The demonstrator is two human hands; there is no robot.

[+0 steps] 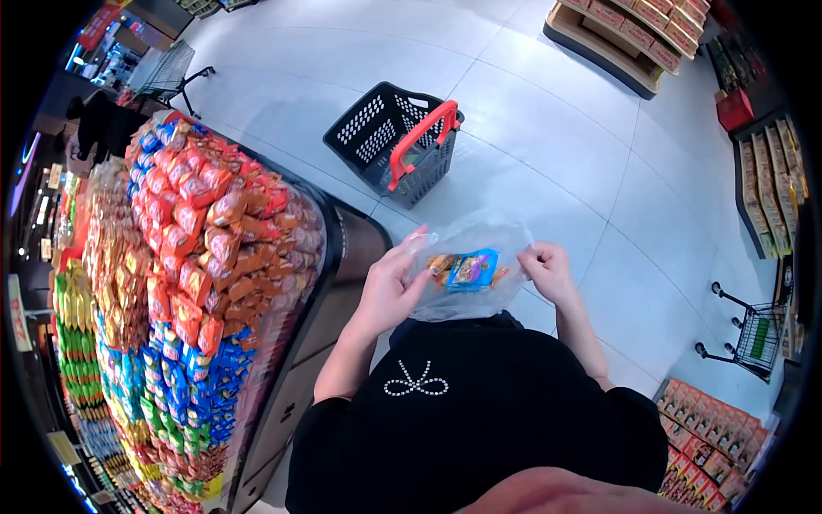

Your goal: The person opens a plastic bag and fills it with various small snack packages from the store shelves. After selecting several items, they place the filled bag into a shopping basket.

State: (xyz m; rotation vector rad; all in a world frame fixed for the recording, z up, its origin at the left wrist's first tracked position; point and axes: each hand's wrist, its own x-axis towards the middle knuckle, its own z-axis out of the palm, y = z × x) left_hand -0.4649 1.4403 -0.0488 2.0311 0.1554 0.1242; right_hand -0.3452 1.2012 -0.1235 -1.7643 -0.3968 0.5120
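Observation:
A clear plastic bag is stretched out in front of my body, between my two hands. Inside it lie a blue snack packet and a few small orange and brown wrapped pieces. My left hand grips the bag's left side, thumb toward the packets and fingers partly behind the plastic. On the opposite side, my right hand pinches the bag's edge between thumb and fingers. The bag's mouth seems to face away from me, though the thin plastic makes this hard to tell.
A black shopping basket with a red handle stands on the pale tiled floor. A long display of wrapped snacks runs along my left. Boxed goods fill a shelf at the far right; a cart stands at right.

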